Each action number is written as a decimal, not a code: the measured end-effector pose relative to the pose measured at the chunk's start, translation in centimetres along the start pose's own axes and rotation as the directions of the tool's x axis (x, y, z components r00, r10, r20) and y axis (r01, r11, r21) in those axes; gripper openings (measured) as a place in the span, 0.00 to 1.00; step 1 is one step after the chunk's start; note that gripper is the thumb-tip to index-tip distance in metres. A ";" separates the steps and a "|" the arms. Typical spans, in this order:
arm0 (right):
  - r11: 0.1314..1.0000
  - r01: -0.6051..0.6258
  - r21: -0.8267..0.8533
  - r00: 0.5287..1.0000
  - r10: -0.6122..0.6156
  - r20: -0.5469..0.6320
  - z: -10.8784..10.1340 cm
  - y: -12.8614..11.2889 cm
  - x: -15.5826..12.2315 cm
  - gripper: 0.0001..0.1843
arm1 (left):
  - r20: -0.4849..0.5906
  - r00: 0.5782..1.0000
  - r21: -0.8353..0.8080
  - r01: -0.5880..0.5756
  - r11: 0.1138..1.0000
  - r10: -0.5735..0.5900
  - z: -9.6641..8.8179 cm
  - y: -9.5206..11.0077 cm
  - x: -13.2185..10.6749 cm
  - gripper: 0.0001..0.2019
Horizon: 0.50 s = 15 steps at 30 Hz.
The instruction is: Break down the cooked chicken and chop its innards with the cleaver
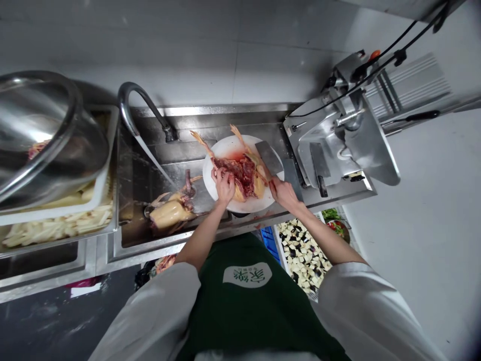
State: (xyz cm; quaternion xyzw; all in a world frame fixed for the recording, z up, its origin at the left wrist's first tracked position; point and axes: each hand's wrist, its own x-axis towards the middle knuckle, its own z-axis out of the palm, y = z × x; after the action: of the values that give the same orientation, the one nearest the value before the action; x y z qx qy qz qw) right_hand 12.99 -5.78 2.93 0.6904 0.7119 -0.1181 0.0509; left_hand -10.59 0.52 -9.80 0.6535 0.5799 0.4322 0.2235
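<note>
White and round, the cutting board [211, 181] carries a split-open bird [246, 176], dark red inside facing up, feet pointing toward the wall. The left hand [224, 186] lies on the bird's left side with fingers bent; from above I cannot tell whether it grips or only presses. The right hand [284, 194] is closed round a cleaver [268, 157], its blade over the board's right part. A second bird [171, 215] lies in the sink [131, 173].

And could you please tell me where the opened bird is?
In the head view, the opened bird lies near the centre on the round white board, under the left hand and beside the cleaver.
</note>
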 end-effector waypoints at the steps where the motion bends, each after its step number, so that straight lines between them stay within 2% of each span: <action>1: 0.998 -0.045 0.035 0.999 0.046 -0.022 0.3 -0.3 0.7 0.19 | 0.005 1.000 0.011 0.006 1.000 -0.006 0.1 0.3 0.0 0.14; 3: 0.985 -0.129 0.114 0.991 0.133 -0.030 1.2 -1.1 2.6 0.22 | -0.002 1.000 0.026 0.024 0.999 -0.024 0.3 1.0 -0.2 0.12; 6: 0.959 -0.218 0.181 0.975 0.223 -0.010 2.5 -2.6 5.3 0.29 | -0.053 0.998 0.019 0.026 0.999 -0.025 0.9 2.1 -0.5 0.24; 8: 0.956 -0.230 0.184 0.969 0.243 -0.053 3.1 -3.6 6.3 0.31 | -0.094 0.995 0.010 0.035 0.999 -0.034 1.1 2.6 -0.4 0.29; 11: 0.984 -0.126 0.126 0.977 0.145 -0.157 3.5 -4.6 6.6 0.25 | -0.123 0.991 -0.007 0.054 0.998 -0.055 0.8 2.6 -0.2 0.25; 13: 0.998 -0.031 0.063 0.983 0.042 -0.179 3.8 -5.0 6.5 0.22 | -0.120 0.991 -0.034 0.048 0.998 -0.051 0.3 2.3 -0.1 0.22; 15: 1.000 0.003 0.026 0.985 0.002 -0.175 4.1 -5.3 6.7 0.21 | -0.103 0.994 -0.061 0.034 0.998 -0.040 -0.3 2.0 -0.1 0.20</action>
State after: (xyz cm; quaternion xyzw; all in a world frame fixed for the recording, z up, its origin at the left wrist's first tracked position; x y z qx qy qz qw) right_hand 7.11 -0.33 -2.05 0.6985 0.7122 -0.0663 -0.0207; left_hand -9.72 -0.11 -8.06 0.6124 0.5898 0.4782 0.2202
